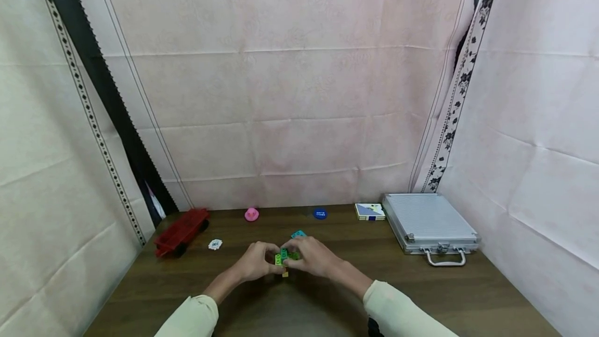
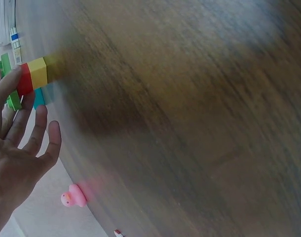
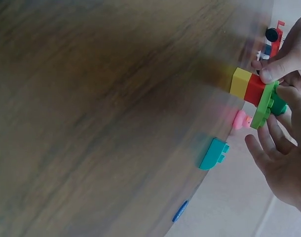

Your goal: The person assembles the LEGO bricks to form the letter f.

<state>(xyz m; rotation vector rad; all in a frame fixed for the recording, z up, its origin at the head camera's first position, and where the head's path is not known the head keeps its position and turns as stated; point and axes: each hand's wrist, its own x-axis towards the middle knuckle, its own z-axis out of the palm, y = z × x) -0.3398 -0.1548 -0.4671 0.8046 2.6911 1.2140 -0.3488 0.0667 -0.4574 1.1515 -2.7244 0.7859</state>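
Both hands meet over a small stack of toy building blocks at the table's middle. A yellow block (image 3: 240,82) is lowest, a red block (image 3: 254,90) sits above it, then a long light green block (image 3: 263,109) and a dark green block (image 3: 278,104). My left hand (image 1: 256,261) pinches the stack near the red and light green blocks, other fingers spread. From the other side, my right hand (image 1: 315,257) grips at the green blocks, partly hiding them. A teal block with a curved side (image 3: 213,154) lies just beyond the right hand.
On the wooden table (image 1: 374,295) lie a red toy vehicle (image 1: 183,232), a white badge-like piece (image 1: 215,244), a pink rubber duck (image 1: 251,214), a blue disc (image 1: 320,214), a small flat box (image 1: 369,211) and a silver case (image 1: 430,220). Cloth curtains (image 1: 299,92) enclose the table.
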